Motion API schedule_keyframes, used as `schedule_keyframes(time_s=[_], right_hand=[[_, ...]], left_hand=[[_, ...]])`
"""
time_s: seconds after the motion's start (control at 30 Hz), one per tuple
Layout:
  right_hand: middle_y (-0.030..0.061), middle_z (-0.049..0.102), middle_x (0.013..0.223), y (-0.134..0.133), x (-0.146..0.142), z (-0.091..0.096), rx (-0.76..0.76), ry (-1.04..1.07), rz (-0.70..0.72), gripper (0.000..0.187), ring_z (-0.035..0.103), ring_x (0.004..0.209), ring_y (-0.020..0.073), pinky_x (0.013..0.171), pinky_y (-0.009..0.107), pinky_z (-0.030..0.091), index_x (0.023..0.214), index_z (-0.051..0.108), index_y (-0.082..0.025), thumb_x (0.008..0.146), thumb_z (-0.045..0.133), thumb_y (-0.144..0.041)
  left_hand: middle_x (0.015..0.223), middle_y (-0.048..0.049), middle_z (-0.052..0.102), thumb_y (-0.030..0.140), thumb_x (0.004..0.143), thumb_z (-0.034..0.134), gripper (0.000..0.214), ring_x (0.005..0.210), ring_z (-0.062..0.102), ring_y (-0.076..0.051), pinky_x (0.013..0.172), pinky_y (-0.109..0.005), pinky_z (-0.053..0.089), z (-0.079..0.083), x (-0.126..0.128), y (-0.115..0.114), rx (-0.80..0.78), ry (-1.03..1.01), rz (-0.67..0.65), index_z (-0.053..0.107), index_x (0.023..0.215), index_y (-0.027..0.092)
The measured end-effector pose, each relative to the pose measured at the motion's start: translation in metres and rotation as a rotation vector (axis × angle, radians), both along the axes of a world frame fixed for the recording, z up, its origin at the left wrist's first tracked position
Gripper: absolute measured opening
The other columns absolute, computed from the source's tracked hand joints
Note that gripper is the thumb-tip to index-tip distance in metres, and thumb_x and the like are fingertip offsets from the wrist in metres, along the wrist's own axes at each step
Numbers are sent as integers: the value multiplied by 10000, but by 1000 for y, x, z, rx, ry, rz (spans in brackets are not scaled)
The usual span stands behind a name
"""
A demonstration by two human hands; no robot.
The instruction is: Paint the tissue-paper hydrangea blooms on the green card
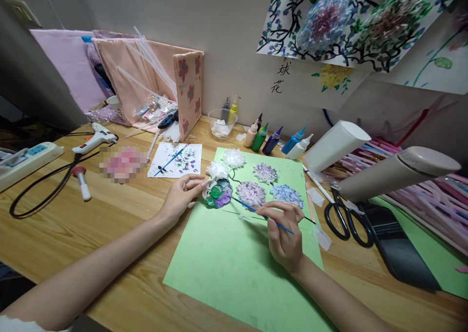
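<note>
While the left hand (180,195) pinches a palette (219,193) and the right hand (287,234) grips a blue brush (244,205), white flowers (234,158) crowd the palette, with bottles (272,140) behind and scissors (348,214) rightward.

The bare left hand (183,196) pinches beside the left edge of the flat, light-green paper sheet (241,273). The bare right hand (287,234) curls its fingers above the right side.
</note>
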State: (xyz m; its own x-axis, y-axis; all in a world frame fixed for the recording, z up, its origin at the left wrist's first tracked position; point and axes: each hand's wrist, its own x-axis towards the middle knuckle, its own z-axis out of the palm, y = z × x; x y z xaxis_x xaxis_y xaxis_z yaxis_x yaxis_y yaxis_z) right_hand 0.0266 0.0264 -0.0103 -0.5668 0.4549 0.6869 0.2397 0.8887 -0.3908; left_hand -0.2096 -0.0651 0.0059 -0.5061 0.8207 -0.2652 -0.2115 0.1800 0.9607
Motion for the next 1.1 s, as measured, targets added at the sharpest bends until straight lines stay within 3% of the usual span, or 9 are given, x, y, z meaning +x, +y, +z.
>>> schedule_keyframes(time_s=[0.3,0.63,0.77,0.9,1.1], right_hand=[[28,682,859,0,-1,1,-31,41,-25,234,554,906,222,818,409,283,950,554,-253,906,340,-169],[21,680,852,1,0,-1,-51,67,7,234,571,899,217,815,403,303,926,572,-246,904,345,-194],[25,677,866,10,3,1,-102,194,-11,236,551,923,222,826,408,346,921,580,-241,894,350,-194],[41,661,830,28,20,2,-122,431,-125,214,533,929,237,826,427,406,878,583,-228,883,371,-204],[47,666,783,40,54,-9,-82,401,-109,203,553,856,234,776,420,436,823,591,-211,859,392,-219]], left_hand=[[837,-27,723,436,657,773,442,677,652,-147,550,-204,470,0,-1,0,-2,-9,-11,602,966,171],[905,-51,725,431,687,753,425,754,660,-156,609,-215,494,0,-2,0,-12,12,-30,597,987,172],[901,-46,721,431,672,762,442,756,658,-156,587,-204,483,2,-3,0,-29,10,-31,591,985,170],[926,-43,718,440,660,766,454,756,659,-154,569,-197,477,1,-4,1,-35,-5,-30,589,983,173],[975,-68,720,454,662,758,481,811,672,-186,583,-213,495,1,-5,2,-54,37,-60,592,1010,167]])
